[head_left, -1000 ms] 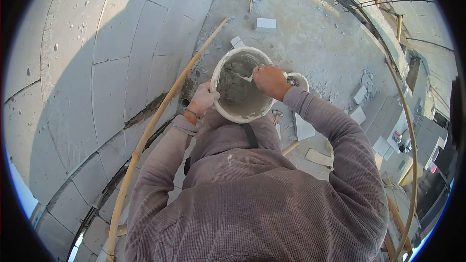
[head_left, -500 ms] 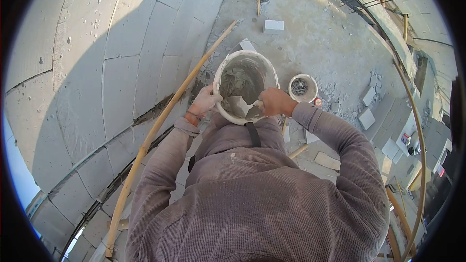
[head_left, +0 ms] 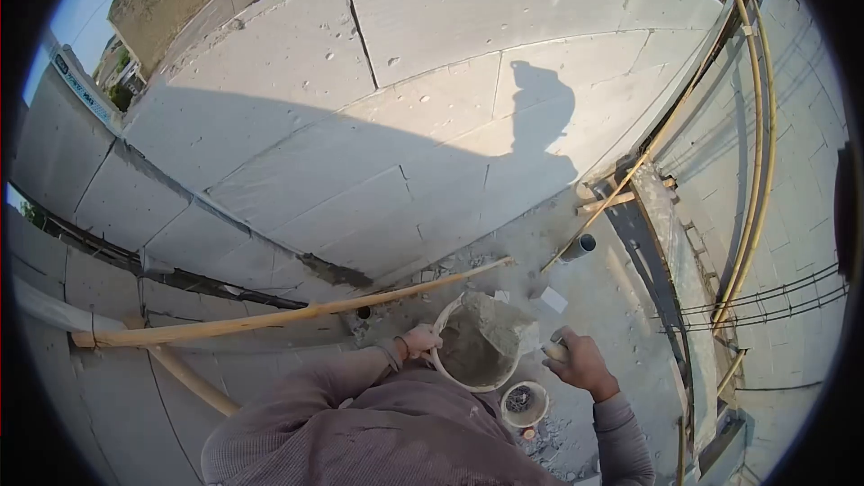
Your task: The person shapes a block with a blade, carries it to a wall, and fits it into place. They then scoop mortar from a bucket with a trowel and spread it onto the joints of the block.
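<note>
My left hand (head_left: 418, 342) is closed on the left rim of a mortar bucket (head_left: 488, 387), which leans close to my body. In my right hand (head_left: 580, 362) is the handle of a trowel (head_left: 531, 338), held to the right of the bucket. A heap of wet grey mortar (head_left: 497, 319) lies on the trowel's blade over the bucket mouth and hides part of the far rim. Inside the bucket the mortar-coated wall shows.
A smaller white bucket (head_left: 535, 402) with dark metal bits stands at lower right. A long wooden pole (head_left: 315, 310) slants along the block wall (head_left: 297, 171). Beyond are a white block (head_left: 552, 300), a dark tube (head_left: 580, 247) and protruding rebar (head_left: 765, 301).
My right hand has lifted the trowel out of the bucket with mortar on it and moved right. My view has swung up and left toward the wall. My left hand stays on the rim.
</note>
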Demonstrator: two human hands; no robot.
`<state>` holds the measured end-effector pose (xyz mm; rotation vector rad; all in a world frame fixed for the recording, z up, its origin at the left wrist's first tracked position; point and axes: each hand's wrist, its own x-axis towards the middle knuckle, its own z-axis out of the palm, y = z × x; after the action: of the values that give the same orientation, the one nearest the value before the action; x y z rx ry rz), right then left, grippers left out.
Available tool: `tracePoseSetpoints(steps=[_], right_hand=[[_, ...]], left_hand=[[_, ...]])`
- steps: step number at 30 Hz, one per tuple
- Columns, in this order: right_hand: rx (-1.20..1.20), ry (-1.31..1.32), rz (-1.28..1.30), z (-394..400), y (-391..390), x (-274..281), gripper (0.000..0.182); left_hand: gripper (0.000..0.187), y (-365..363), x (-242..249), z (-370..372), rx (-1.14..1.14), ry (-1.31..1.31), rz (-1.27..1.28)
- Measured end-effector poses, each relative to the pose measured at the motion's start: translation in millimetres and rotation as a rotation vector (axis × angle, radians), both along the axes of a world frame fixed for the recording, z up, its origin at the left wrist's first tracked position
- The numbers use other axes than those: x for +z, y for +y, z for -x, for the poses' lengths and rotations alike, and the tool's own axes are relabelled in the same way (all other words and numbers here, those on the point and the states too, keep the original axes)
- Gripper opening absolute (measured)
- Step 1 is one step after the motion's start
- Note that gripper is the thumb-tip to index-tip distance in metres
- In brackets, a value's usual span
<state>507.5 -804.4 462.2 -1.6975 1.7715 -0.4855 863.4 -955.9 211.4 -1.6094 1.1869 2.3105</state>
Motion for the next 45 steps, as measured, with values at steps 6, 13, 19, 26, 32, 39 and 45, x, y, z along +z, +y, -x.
tracePoseSetpoints(steps=[6,13,19,26,32,39,45], right_hand=[[0.232,0.239,0.574,-13,-146,179,0.037],[0.323,0.482,0.479,-58,-271,327,0.021],[0.387,0.859,0.385,-92,-301,384,0.022],[0.509,1.116,0.357,-119,-328,429,0.027],[0.521,1.229,0.321,-139,-362,458,0.037],[0.325,1.263,0.074,-160,-363,466,0.033],[0.439,1.534,0.028,-193,-342,481,0.022]], left_hand=[[0.022,-8,-34,2,-0.233,-0.014,0.253],[0.018,-11,-5,18,0.007,0.076,0.139],[0.022,-30,-9,30,0.078,0.123,0.049],[0.02,-53,-55,42,-0.107,0.083,0.292],[0.026,-58,2,33,-0.218,0.079,0.373],[0.033,-54,-70,38,-0.331,0.093,0.53],[0.031,-60,-72,31,-0.394,0.07,0.534]])
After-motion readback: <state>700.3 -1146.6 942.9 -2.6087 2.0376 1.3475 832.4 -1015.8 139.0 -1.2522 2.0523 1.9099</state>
